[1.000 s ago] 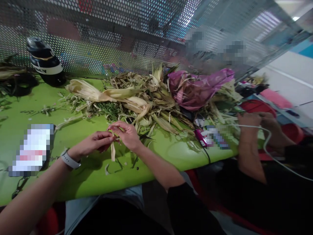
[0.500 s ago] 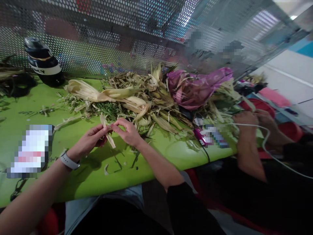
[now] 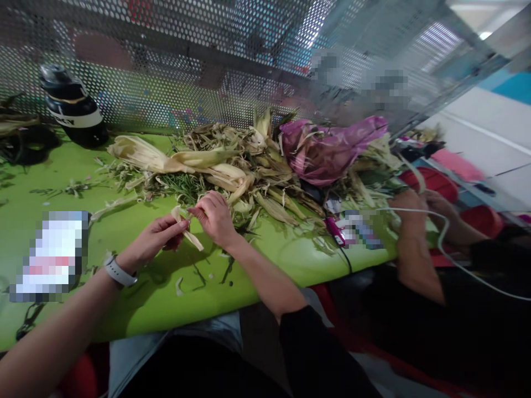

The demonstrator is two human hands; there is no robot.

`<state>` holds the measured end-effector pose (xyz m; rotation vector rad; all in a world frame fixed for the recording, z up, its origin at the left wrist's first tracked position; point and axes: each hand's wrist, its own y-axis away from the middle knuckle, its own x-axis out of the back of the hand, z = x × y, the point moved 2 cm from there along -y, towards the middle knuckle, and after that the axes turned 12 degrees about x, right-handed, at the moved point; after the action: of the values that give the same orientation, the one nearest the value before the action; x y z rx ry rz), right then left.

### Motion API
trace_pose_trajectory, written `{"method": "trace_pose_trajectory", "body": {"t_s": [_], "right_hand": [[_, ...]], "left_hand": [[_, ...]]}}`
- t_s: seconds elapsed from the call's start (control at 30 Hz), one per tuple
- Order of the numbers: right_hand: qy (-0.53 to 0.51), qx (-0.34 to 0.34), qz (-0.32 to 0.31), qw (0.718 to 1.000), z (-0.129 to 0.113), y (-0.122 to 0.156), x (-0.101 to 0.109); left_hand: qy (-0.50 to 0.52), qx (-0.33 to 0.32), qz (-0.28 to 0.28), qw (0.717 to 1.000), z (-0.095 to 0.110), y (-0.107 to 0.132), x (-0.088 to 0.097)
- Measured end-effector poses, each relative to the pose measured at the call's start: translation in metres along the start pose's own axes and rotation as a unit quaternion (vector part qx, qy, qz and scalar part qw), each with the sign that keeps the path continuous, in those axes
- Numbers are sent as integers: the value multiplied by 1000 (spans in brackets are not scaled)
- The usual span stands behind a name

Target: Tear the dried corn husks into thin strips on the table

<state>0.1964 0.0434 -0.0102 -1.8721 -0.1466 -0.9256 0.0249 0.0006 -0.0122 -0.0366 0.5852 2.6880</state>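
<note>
Both hands pinching what looks like a husk strip, green table

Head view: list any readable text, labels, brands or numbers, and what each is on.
Black bottle at the back left of the green table: white band with dark letters, partly turned away; only an ending like "AN" shows, too blurred to be sure.
Pixelated item beside the left hand: unreadable.
Pixelated item by the magenta device: unreadable.
Husk strip held by both hands; right hand: no text.
</note>
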Motion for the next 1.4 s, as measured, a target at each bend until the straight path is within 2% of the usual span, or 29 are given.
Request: {"method": "trace_pose_trajectory", "body": {"t_s": [0.07, 0.17, 0.23, 0.33, 0.4, 0.67, 0.73, 0.83, 0.87, 0.9, 0.97, 1.0, 1.07, 1.17, 1.23, 1.3, 1.4], "right_hand": [[-14, -5, 44, 999, -1, -2, 7], [-23, -51, 102, 993, -4, -3, 20], [-67, -78, 46, 994, -8, -3, 22], [-185, -112, -113, 970, -18, -2, 14], [-215, -132, -154, 955, -23, -1, 8], [-133, -104, -151, 974, -15, 3, -6], [-93, -88, -98, 987, -12, 4, -2], [-22, -68, 30, 997, -14, 3, 10], [-19, -65, 45, 997, -17, 3, 12], [-35, -66, 35, 997, -20, 4, 11], [-111, -78, -37, 990, -27, 5, 4], [-163, -95, -80, 979, -31, 6, -1], [-282, -155, -137, 937, -36, 9, -14], [-456, -240, -143, 845, -38, 13, -29], [-524, -257, -149, 798, -37, 15, -35], [-548, -250, -169, 781, -36, 16, -38], [-553, -235, -190, 777, -34, 17, -41]], "left_hand": [[29, -8, 17, 999, 0, -1, 0], [61, -32, 57, 996, 1, -2, 3], [56, -46, 80, 994, 3, -2, 4], [31, -57, 103, 993, 5, -3, 5], [13, -55, 109, 992, 5, -3, 5], [24, -64, 125, 990, 3, -5, 5], [62, -63, 112, 990, 3, -5, 5], [146, -76, 78, 983, 2, -7, 5], [167, -82, 72, 980, 1, -8, 5], [182, -87, 69, 977, 0, -8, 5], [197, -90, 79, 973, -2, -9, 4], [199, -88, 89, 972, -3, -9, 3], [186, -86, 107, 973, -4, -8, 1], [144, -89, 116, 979, -4, -6, -2], [119, -88, 108, 983, -4, -5, -5], [105, -84, 101, 986, -4, -5, -6], [94, -82, 111, 986, -2, -4, -8]]}}
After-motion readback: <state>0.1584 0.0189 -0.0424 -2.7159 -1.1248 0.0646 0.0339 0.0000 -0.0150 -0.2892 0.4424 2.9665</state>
